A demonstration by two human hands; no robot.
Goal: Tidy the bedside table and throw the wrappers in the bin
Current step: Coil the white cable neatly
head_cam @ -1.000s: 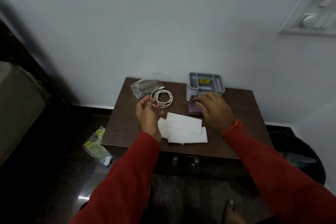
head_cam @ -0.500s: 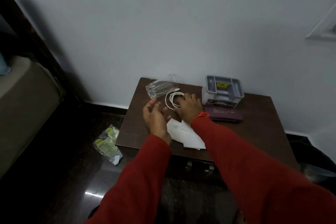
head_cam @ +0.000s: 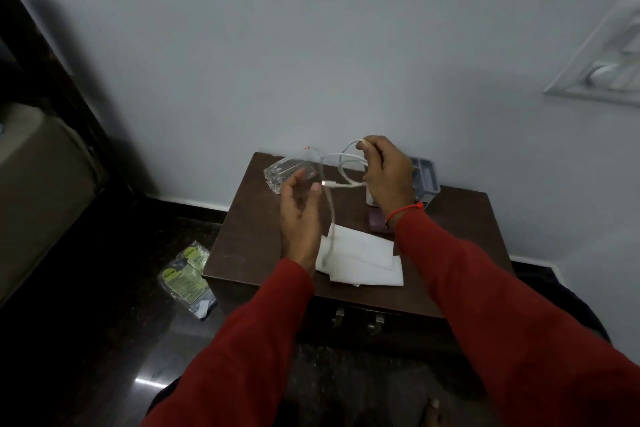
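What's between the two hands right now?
In the head view, the white cable held up by the right hand spans the gap; its plug end hangs just beside the open left hand, with the bedside table below.

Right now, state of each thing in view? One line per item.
white cable: lifted off the table, pinched in the right hand, one end dangling
right hand: shut on the cable
left hand: open, empty
clear packet: lying on the table
white papers: flat, overlapping, on the table
grey organiser: open-topped, upright
green wrappers: on the floor, not binned
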